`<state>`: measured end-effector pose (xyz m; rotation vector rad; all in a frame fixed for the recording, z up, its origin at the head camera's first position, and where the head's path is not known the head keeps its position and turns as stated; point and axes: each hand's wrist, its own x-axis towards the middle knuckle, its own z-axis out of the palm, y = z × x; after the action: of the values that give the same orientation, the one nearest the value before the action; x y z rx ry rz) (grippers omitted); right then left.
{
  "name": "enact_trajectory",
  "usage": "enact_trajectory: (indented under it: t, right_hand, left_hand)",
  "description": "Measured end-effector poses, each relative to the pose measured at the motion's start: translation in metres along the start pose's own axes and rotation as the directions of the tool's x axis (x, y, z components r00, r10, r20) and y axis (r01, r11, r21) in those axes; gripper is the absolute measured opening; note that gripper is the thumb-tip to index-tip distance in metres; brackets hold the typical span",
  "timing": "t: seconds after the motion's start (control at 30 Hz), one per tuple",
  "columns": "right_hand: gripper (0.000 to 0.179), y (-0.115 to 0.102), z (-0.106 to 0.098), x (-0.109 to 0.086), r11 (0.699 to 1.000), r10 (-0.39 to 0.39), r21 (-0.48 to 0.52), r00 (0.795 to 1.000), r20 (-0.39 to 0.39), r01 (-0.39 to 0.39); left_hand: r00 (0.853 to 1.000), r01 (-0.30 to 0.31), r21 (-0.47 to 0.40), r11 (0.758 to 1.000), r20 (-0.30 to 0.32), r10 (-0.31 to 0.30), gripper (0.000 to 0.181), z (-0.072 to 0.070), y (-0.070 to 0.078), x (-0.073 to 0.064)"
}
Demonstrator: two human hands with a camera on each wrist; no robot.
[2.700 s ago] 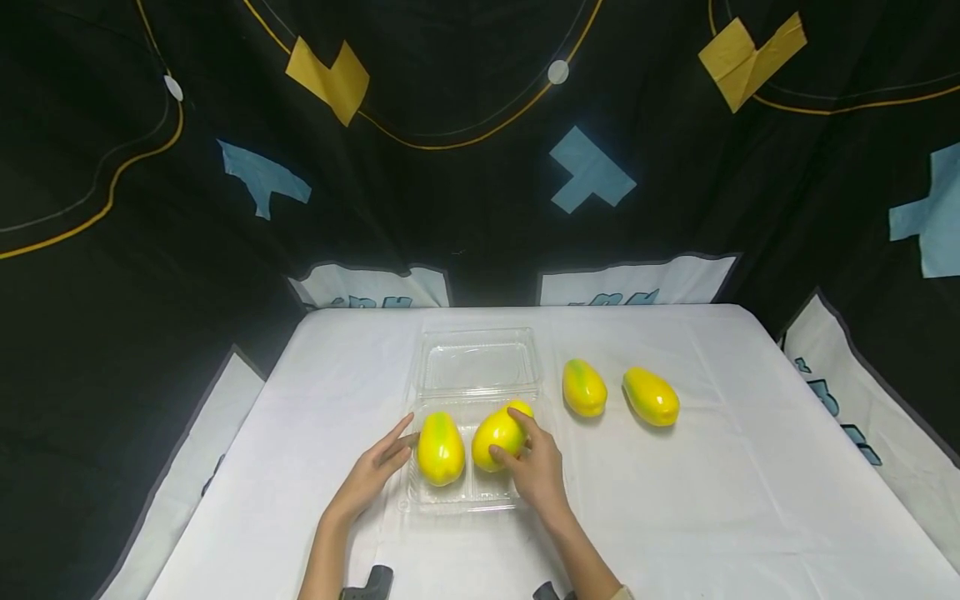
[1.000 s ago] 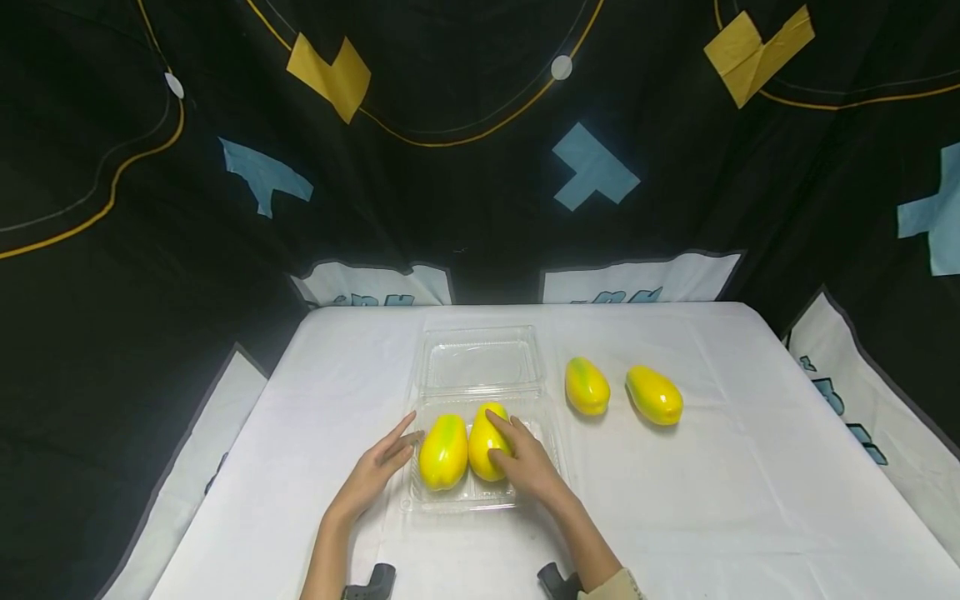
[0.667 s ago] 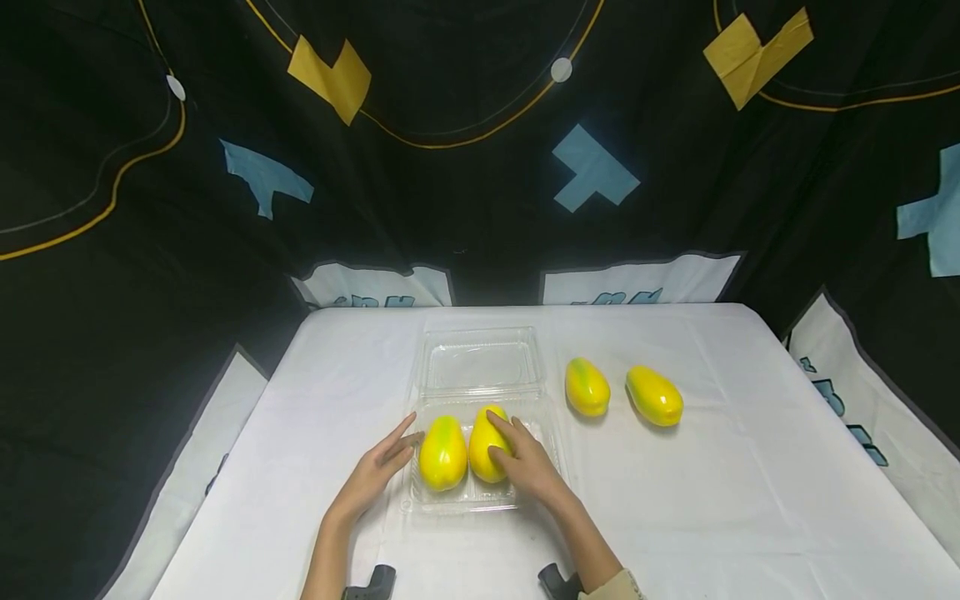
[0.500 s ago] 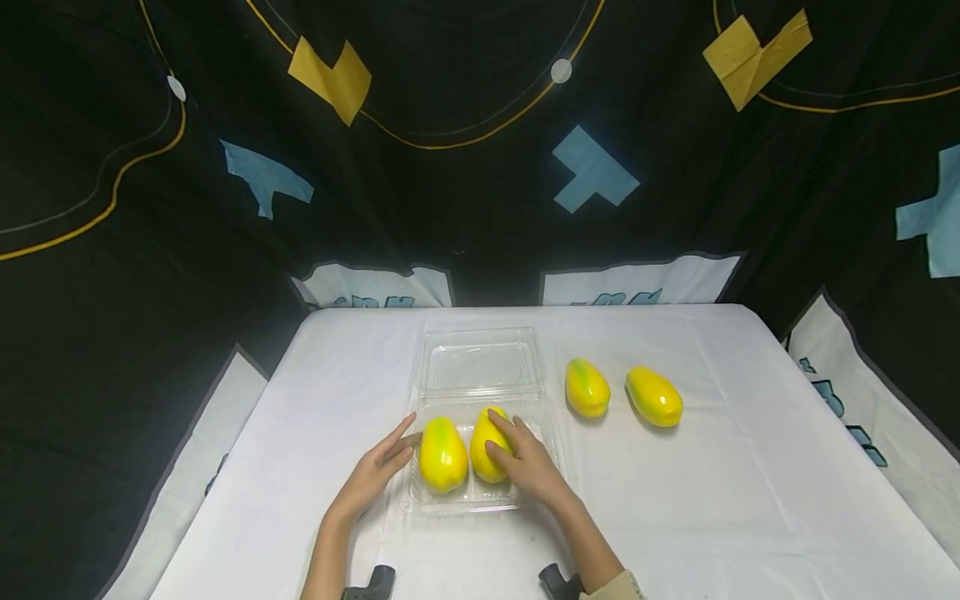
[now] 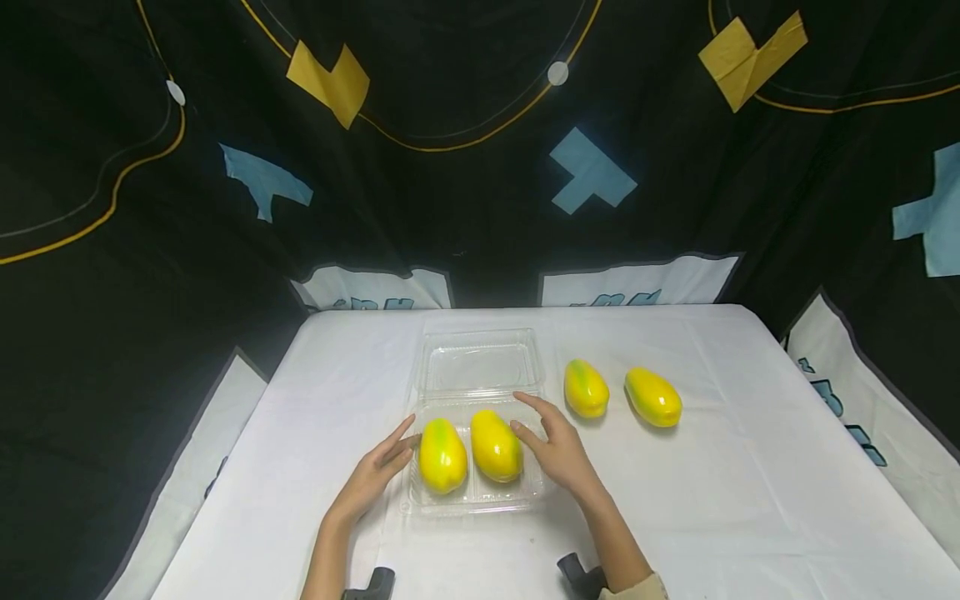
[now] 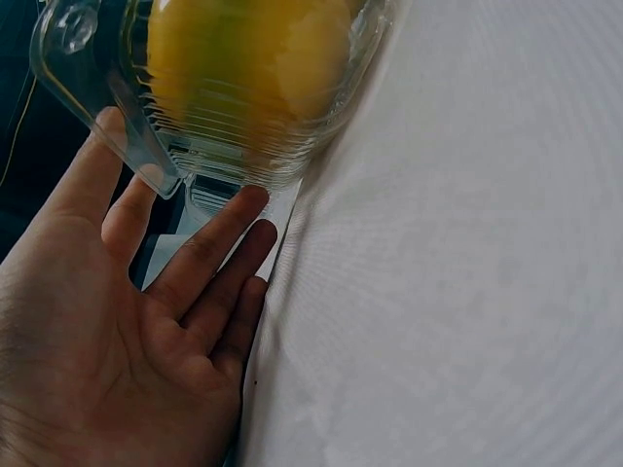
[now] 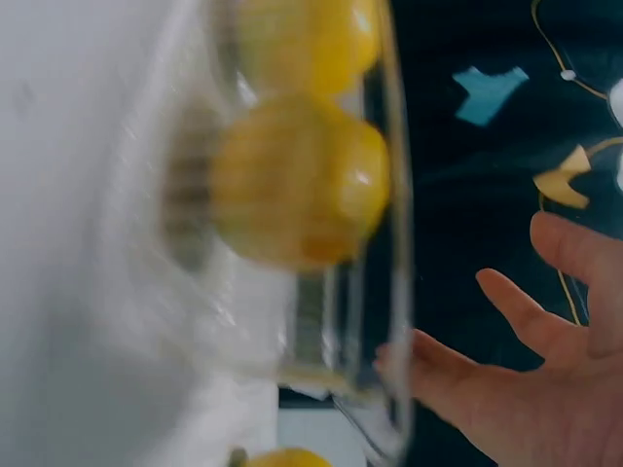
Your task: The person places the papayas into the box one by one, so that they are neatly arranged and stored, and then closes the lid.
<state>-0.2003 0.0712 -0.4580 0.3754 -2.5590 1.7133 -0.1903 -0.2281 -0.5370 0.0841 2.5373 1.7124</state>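
Note:
A clear plastic clamshell container [image 5: 517, 498] lies with its lid folded back on the table. Two glossy yellow papayas sit side by side in its base: a left papaya [image 5: 442, 457] with a green streak and a right papaya [image 5: 496, 447]. My left hand [image 5: 371, 473] is at the container's left side, fingers extended; in the left wrist view its fingertips [image 6: 255, 197] are at the clear wall. My right hand [image 5: 558, 446] is spread at the container's right side and holds nothing. The right wrist view is blurred, with the right hand [image 7: 545, 350] beside the container wall.
Two more papayas lie on the white-covered table right of the container: one upright-lying papaya [image 5: 586, 388] and a slanted papaya [image 5: 653, 397]. The container's lid [image 5: 480, 365] lies flat toward the back. A black curtain [image 5: 480, 217] hangs behind the table [image 5: 712, 500].
The right hand has set the second papaya down in the container, let go of it and drawn back to the right. The left hand has stayed at the container's left side.

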Motion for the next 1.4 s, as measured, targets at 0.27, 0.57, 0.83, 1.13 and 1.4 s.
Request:
enact_trajectory:
  t: [0.27,0.57,0.83,1.13,1.4]
  right_hand:
    - [0.036,0.004,-0.038,0.018,0.998,0.056,-0.014,0.983,-0.172,-0.06]
    - [0.038,0.03,-0.076,0.047,0.992,0.101,-0.064,0.981,-0.163,-0.112]
    - [0.041,0.053,-0.088,0.061,0.975,0.211,-0.05,0.974,-0.087,-0.216]
    - [0.04,0.07,-0.093,0.068,0.968,0.249,0.043,0.968,-0.01,-0.248]
    - [0.042,0.081,-0.094,0.068,0.966,0.257,-0.005,0.966,0.021,-0.257]
  left_hand:
    - [1.0,-0.022,-0.004,1.0,0.003,0.022,0.049,0.0,-0.001,0.0]
    - [1.0,-0.011,-0.003,1.0,0.003,0.011,0.049,0.0,0.0,0.0]
    - [1.0,-0.015,-0.012,1.0,0.009,0.015,0.049,0.0,0.0,-0.001]
    - [1.0,-0.022,-0.009,1.0,0.01,0.022,0.049,0.0,0.0,-0.002]
    - [1.0,-0.021,-0.007,1.0,0.014,0.021,0.048,-0.001,-0.001,0.0]
